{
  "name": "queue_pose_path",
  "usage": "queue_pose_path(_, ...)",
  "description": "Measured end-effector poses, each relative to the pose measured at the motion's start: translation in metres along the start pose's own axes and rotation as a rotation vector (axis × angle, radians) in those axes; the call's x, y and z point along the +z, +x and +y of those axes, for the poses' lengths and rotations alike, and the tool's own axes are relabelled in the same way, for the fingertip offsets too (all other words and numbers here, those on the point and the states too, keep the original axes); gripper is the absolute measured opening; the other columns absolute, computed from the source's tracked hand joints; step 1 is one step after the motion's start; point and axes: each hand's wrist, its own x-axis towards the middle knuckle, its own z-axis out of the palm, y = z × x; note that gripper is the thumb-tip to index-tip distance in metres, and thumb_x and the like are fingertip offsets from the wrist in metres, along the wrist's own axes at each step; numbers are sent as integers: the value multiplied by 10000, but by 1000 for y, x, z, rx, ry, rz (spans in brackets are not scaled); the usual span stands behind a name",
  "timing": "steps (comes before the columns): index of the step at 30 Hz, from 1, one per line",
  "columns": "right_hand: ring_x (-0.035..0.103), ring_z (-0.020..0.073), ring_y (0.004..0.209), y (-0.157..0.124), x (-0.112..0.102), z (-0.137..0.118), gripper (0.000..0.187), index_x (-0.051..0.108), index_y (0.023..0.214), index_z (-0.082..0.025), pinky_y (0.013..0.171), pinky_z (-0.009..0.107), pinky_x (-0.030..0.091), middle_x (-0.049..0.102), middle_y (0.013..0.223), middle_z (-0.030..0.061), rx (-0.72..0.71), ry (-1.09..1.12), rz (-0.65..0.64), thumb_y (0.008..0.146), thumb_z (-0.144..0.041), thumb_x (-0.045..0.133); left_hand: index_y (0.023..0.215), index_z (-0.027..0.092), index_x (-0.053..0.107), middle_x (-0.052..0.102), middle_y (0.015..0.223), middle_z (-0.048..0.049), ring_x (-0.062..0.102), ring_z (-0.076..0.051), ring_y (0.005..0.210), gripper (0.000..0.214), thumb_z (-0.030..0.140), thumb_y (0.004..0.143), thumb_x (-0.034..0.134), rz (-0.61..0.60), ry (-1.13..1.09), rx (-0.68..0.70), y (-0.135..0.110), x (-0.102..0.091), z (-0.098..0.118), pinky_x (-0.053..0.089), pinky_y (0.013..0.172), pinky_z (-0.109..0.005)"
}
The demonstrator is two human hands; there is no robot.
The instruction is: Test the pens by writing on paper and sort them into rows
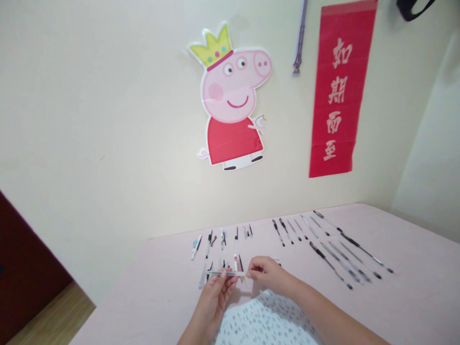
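Observation:
Over the near part of the table, my left hand (219, 289) is closed around a slim clear pen barrel (227, 273), which lies level across its thumb and fingers. The thumb and fingers of my right hand (265, 271) are pinched at the barrel's right end; whether a small part sits between them is too fine to make out. Just beyond both hands are loose pen parts, among them a white pen piece with a red mark (235, 262) and a dark thin pen piece (240, 261). My hands partly hide this group.
Several pen parts stand in a row behind, including a blue-and-white pen (196, 247). On the right lie several black pens (330, 264) and refills. Everything rests on a pink-covered table (143, 297) against a wall with a cartoon pig cutout (235, 139) and a red banner (338, 100).

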Motion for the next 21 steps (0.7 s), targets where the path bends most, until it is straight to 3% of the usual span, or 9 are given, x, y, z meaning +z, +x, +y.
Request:
queue_pose_path(6,391,80,499,5,-17,-1,158,585,595,-144,487,191,288,457,505,-50,-57,19,-41,720,-241,581,793,84,634,696,720,-93,681,-131,667,72,84,807,564,11,-24,-25,0,-1,-1,567,634,-193)
queue_pose_path(8,440,94,536,8,-30,2,168,594,626,-146,523,201,324,516,550,-27,-93,-28,25,754,-242,542,801,77,635,697,732,-101,682,-133,672,72,82,807,563,13,-34,-26,-1,-1,0,567,639,-193)
queue_pose_path(11,472,116,570,12,-51,13,137,600,657,-155,543,218,321,540,588,-6,-117,-214,171,756,-190,512,820,71,638,698,742,-106,682,-132,670,96,73,817,542,33,-35,-30,0,0,1,568,641,-194)
queue_pose_path(15,511,142,648,8,-71,27,154,611,654,-168,589,240,320,599,697,32,-106,-515,248,694,-77,494,825,65,639,700,752,-114,683,-133,677,121,51,823,519,60,-16,-40,0,1,2,570,651,-203)
queue_pose_path(21,537,153,629,-5,-77,17,196,644,638,-179,554,239,303,641,688,47,58,-666,111,608,-34,516,834,68,639,702,762,-121,683,-131,695,127,52,828,514,73,-4,-52,-1,3,3,566,663,-200)
